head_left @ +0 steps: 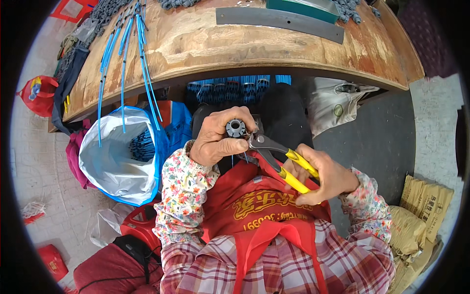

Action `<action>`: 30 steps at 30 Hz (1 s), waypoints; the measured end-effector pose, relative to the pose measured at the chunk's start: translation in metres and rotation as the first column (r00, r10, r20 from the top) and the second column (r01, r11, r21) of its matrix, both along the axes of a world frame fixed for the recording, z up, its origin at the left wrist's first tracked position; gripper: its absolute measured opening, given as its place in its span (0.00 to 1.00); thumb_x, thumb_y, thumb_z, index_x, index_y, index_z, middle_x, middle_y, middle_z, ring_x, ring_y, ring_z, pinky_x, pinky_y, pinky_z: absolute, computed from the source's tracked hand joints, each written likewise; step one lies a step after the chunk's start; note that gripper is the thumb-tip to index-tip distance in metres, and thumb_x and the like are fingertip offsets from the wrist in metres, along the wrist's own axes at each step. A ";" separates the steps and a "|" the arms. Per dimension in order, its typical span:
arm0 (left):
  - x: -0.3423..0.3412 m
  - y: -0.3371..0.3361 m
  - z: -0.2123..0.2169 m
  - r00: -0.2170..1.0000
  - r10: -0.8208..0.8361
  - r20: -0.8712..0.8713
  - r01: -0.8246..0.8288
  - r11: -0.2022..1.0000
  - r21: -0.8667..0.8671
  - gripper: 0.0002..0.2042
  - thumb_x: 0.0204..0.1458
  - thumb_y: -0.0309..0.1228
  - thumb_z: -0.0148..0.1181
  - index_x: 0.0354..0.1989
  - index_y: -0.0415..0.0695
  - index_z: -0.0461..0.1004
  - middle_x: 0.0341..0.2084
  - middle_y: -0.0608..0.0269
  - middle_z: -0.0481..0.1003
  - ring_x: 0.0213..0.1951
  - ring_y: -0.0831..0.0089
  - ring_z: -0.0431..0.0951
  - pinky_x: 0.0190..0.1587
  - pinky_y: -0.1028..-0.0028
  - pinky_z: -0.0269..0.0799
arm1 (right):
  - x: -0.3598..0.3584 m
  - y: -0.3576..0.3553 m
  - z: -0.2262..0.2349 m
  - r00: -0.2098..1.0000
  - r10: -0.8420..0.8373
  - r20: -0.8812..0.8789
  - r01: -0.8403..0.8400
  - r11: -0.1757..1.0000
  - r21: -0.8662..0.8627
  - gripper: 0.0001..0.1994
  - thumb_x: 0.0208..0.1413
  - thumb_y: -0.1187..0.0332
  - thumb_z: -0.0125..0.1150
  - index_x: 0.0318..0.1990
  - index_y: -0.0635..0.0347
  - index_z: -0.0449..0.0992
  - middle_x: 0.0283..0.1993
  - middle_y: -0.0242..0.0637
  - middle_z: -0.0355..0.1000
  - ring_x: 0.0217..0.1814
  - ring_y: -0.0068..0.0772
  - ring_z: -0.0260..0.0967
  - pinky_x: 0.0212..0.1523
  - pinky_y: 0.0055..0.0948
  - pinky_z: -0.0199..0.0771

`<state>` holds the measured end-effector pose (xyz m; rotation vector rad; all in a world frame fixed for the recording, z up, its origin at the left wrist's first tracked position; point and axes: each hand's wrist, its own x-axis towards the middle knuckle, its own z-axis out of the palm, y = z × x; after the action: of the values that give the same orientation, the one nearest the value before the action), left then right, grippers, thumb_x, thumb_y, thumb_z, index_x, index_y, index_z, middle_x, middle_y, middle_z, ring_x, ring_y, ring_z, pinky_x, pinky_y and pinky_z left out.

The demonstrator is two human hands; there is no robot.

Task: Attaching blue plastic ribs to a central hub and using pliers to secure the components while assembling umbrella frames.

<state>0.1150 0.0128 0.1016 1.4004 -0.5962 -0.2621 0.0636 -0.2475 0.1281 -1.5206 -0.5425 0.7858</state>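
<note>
My left hand (210,139) is closed on a dark grey ribbed ring (230,131), whose round hole faces up. Its thumb and fingers press the ring from two sides. Yellow-handled pliers (262,142) are gripped in my right hand (329,171), with the handles spread apart. The pliers' head is right at my left fingertips, beside the ring; whether the jaws bite on anything is too small to tell. A thin wire-like strand shows between the ring and the pliers. Both hands are above the red apron (289,220) on my lap.
Ahead is a wooden table (196,51) with a grey metal strip (279,22), a green tray (303,9) and blue strands (123,73) hanging over its edge. A blue-and-white bag (105,159) stands at left. Blue bundles (235,89) sit under the table; brown sacks (411,228) lie at right.
</note>
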 end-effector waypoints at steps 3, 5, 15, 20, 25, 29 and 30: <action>0.003 0.001 -0.001 0.999 -0.042 -0.004 0.042 0.999 -0.014 0.22 0.42 0.45 0.65 0.33 0.36 0.72 0.26 0.58 0.71 0.28 0.71 0.69 0.31 0.74 0.62 | -0.001 -0.004 -0.004 0.963 0.049 -0.266 0.004 0.980 0.197 0.17 0.50 0.68 0.63 0.39 0.63 0.61 0.34 0.46 0.71 0.29 0.37 0.73 0.28 0.29 0.72; 0.003 0.003 -0.001 0.998 -0.057 -0.009 0.057 0.998 -0.017 0.22 0.42 0.45 0.65 0.33 0.36 0.72 0.26 0.58 0.71 0.28 0.71 0.69 0.31 0.74 0.62 | 0.004 -0.009 -0.003 0.912 0.066 -0.405 0.005 0.985 0.172 0.17 0.50 0.66 0.63 0.40 0.63 0.61 0.34 0.45 0.71 0.29 0.35 0.73 0.28 0.28 0.72; -0.001 -0.007 -0.001 0.991 0.114 0.069 -0.117 0.993 0.036 0.18 0.47 0.40 0.63 0.34 0.36 0.72 0.24 0.62 0.70 0.27 0.74 0.69 0.31 0.76 0.63 | 0.005 -0.008 0.019 0.757 -0.060 0.651 0.362 0.867 -0.341 0.18 0.48 0.64 0.64 0.38 0.62 0.61 0.34 0.46 0.70 0.28 0.35 0.72 0.26 0.30 0.70; 0.002 -0.005 0.003 0.998 0.038 0.053 -0.041 0.997 0.059 0.18 0.47 0.40 0.63 0.34 0.36 0.72 0.25 0.63 0.70 0.28 0.75 0.70 0.32 0.76 0.63 | 0.008 -0.010 0.020 0.924 0.034 0.380 0.122 0.918 -0.376 0.18 0.46 0.67 0.65 0.38 0.62 0.61 0.36 0.46 0.69 0.27 0.35 0.72 0.25 0.32 0.69; 0.003 0.000 0.001 0.999 -0.031 -0.012 0.030 0.999 -0.039 0.18 0.46 0.41 0.64 0.35 0.36 0.72 0.25 0.63 0.70 0.28 0.75 0.70 0.33 0.76 0.63 | 0.002 -0.002 -0.002 0.868 0.081 -0.491 0.037 0.973 0.226 0.17 0.46 0.70 0.65 0.37 0.61 0.61 0.35 0.45 0.68 0.25 0.31 0.70 0.23 0.32 0.68; 0.002 0.001 0.001 0.996 -0.044 -0.076 0.041 0.998 -0.047 0.22 0.42 0.44 0.66 0.36 0.35 0.73 0.30 0.57 0.73 0.31 0.74 0.69 0.34 0.76 0.62 | 0.004 -0.009 -0.003 0.708 0.201 -0.677 -0.011 0.962 0.274 0.20 0.48 0.69 0.63 0.43 0.65 0.59 0.32 0.45 0.69 0.25 0.29 0.68 0.26 0.25 0.69; 0.002 0.000 0.002 0.998 -0.025 -0.058 0.023 0.999 -0.036 0.21 0.43 0.42 0.65 0.35 0.35 0.73 0.28 0.59 0.72 0.30 0.74 0.69 0.34 0.76 0.62 | 0.003 -0.009 -0.001 0.708 0.200 -0.678 -0.010 0.962 0.274 0.20 0.48 0.69 0.63 0.43 0.65 0.59 0.32 0.45 0.69 0.25 0.29 0.68 0.26 0.25 0.69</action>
<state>0.1171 0.0128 0.1040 1.3481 -0.5670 -0.3100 0.0669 -0.2564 0.1271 -0.8489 -0.1363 1.2571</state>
